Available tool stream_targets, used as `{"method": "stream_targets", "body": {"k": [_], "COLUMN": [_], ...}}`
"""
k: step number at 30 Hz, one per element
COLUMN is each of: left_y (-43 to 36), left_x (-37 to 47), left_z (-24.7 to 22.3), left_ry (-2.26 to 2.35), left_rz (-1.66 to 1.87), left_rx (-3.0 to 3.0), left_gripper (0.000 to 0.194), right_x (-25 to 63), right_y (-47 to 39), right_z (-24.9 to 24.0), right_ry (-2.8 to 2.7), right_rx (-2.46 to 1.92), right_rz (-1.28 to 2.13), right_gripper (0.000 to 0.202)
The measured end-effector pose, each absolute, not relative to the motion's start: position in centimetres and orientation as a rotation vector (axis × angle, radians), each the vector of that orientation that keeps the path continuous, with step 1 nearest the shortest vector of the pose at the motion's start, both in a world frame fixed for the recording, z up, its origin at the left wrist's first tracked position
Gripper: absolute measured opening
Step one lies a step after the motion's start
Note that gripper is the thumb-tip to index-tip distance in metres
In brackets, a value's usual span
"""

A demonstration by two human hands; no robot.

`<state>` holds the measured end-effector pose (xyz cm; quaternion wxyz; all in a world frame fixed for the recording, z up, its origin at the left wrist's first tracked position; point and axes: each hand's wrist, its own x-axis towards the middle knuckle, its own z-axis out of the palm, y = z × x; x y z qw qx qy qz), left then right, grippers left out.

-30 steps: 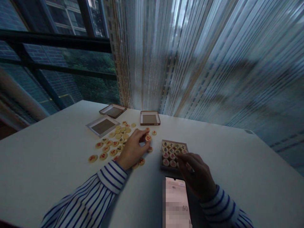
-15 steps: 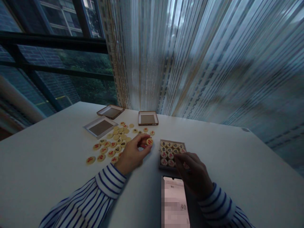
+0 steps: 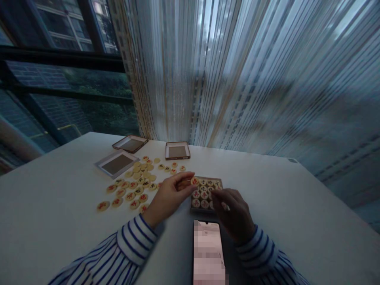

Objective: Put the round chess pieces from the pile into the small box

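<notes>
Between the thumb and fingers of my left hand (image 3: 168, 194) is a round xiangqi piece (image 3: 194, 181) with a red character. That piece is at the upper left corner of an open box (image 3: 204, 211), where xiangqi pieces lie face up in rows, some black-lettered and some red. Over the right side of the box, my right hand (image 3: 234, 213) has its thumb and fingers pinched together. Whatever those fingertips hold, if anything, is hidden, as are some pieces beneath them. To the left, many loose xiangqi pieces (image 3: 139, 190) are scattered on the white table (image 3: 65, 221).
A phone (image 3: 208, 253) with a lit screen lies just in front of the box. Behind the loose pieces are a grey-edged lid (image 3: 102, 161) and two shallow brown-rimmed trays, one left (image 3: 116, 145) and one centre (image 3: 177, 158). A striped string curtain (image 3: 184, 79) hangs behind the table.
My left hand has brought the red-lettered piece rightward to the box's upper left corner. My right hand stays pinched over the box. The whole view has shifted slightly.
</notes>
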<state>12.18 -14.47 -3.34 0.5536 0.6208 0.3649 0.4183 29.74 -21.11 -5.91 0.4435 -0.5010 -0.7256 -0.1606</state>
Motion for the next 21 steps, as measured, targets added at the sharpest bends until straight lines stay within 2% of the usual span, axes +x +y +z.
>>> {"method": "stream_targets", "body": {"k": [8,14,21], "left_y": [-14.3,-14.7,-14.7], "left_x": [13.9,13.6,13.7], "left_z": [-4.5,-5.0,-4.9], "left_ry": [0.804,0.683,0.595], "left_rz": [0.942,0.950,0.942], "left_rx": [1.357,1.223,1.153], "left_gripper": [0.030,0.029,0.030], "right_x": [32.5,32.5,31.9], "right_y": [-21.0,-20.2,-18.3], "right_z": [-6.2,-5.3,-3.0], "right_ry": [-1.517,-1.777,-2.070], "right_rx": [-1.463,-1.260,-1.067], "right_rz": [-0.244,-0.012,0.235], "right_gripper": [0.015,0.011,0.029]}}
